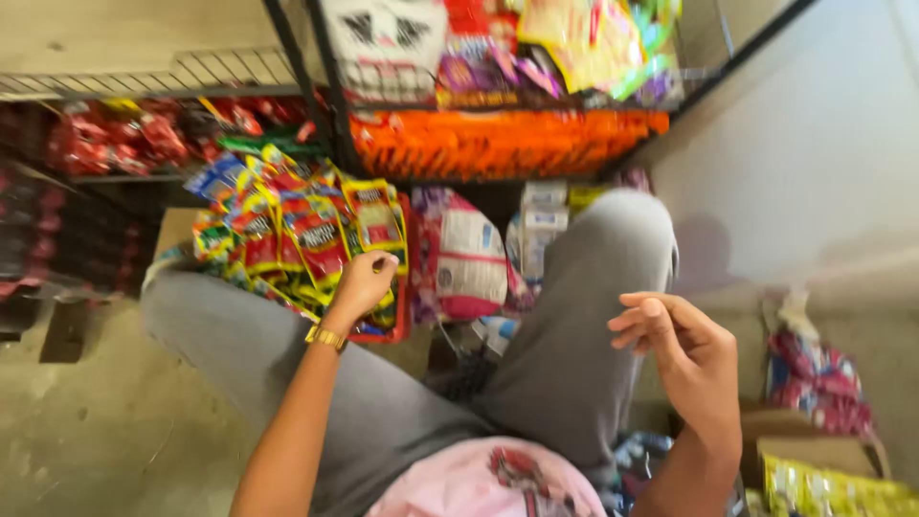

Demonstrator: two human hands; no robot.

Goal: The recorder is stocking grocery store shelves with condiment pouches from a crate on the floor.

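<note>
**Operator:** Head view, the only one I have. I'm looking down over grey-trousered knees at low wire shelving. My left hand (362,283), gold bracelet on the wrist, is curled with the fingertips pressed together on the top edge of a red and yellow candy packet (375,218). That packet stands at the near right end of a crowded row in a red tray (400,330) on the floor, just left of centre.

**Observer:** And the right hand?

**Operator:** My right hand (684,356) hangs near the right knee, fingers loosely bent and spread, holding nothing and touching nothing.

**Observer:** What could go wrong from here?

**Operator:** As I judge it, the packets lean on each other, so a sideways tug on this one could tip its neighbours out of the tray. The pinch is only on the top edge, so the slick film may slip. The view is also blurred, so I could misjudge which packet I've got.

**Observer:** What about the packaging around it?

**Operator:** Right of the tray, a pink and white bag (466,258). On the far shelf, a long band of orange packets (507,142), with purple and yellow bags (574,43) above them. Far left, red wrapped packs (115,139) on a darker shelf. Near right, a cardboard box of yellow-green packets (833,488) beneath a red and white bag (814,378).
</note>
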